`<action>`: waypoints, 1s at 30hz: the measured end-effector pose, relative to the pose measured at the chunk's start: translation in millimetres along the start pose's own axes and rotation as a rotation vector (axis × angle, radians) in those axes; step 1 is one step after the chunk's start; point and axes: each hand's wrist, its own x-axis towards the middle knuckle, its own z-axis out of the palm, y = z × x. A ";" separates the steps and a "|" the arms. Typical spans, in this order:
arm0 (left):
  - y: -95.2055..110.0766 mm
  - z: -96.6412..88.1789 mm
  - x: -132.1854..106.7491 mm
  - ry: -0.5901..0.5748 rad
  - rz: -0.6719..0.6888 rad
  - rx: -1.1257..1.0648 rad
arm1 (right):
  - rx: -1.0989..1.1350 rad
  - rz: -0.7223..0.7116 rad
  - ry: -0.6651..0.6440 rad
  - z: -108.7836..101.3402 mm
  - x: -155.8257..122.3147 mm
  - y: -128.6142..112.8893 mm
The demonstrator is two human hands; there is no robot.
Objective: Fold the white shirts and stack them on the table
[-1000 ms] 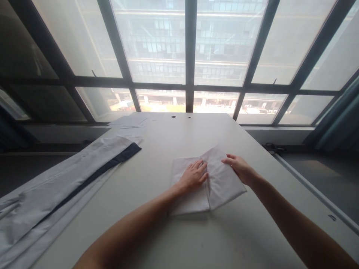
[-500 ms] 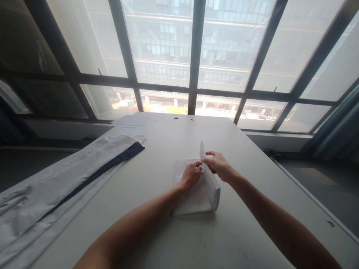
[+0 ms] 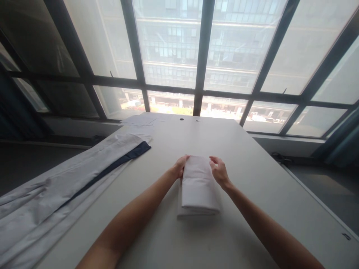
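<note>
"Folded cloth (image 3: pixel 198 186): where is it found?"

"It is laid flat on the table (image 3: pixel 252 175), just below the centre of the frame; it is white and folded into a narrow stack, with its long side running away from the camera; a rounded fold is shown at the near end, and a lower layer is seen jutting out slightly at the lower left."

"How are the hands described?"

"The left hand (image 3: pixel 180 168) is set against the far left corner of the cloth and curled about its edge; its fingertips are hidden by the fabric; the right hand (image 3: pixel 219 172) is placed at the far right corner, fingers bent, with the edge pinched between thumb and fingertips."

"What else is noted on the table?"

"A long white fabric (image 3: pixel 84 164) with a dark blue band (image 3: pixel 112 167) is spread along the left side, well apart from the cloth; flat pale sheets (image 3: pixel 141 120) are seen at the far left edge; two small round holes (image 3: pixel 181 119) are shown near the far edge, at the middle of the frame."

"And beyond it?"

"A large window (image 3: pixel 168 48) with dark bars is filled by a pale building across the upper frame; a bluish curtain (image 3: pixel 343 142) is seen at the right edge."
</note>
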 end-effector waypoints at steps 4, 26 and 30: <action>3.0 -8.0 -1.4 -0.081 -0.036 0.009 | -0.210 -0.048 -0.159 16.0 -10.8 18.2; -14.5 -17.2 10.1 0.101 0.858 1.775 | -0.860 -0.213 -0.381 48.6 -51.2 -16.0; -13.3 -21.9 15.2 0.092 0.827 1.795 | -0.827 -0.243 -0.418 52.3 -88.0 -28.5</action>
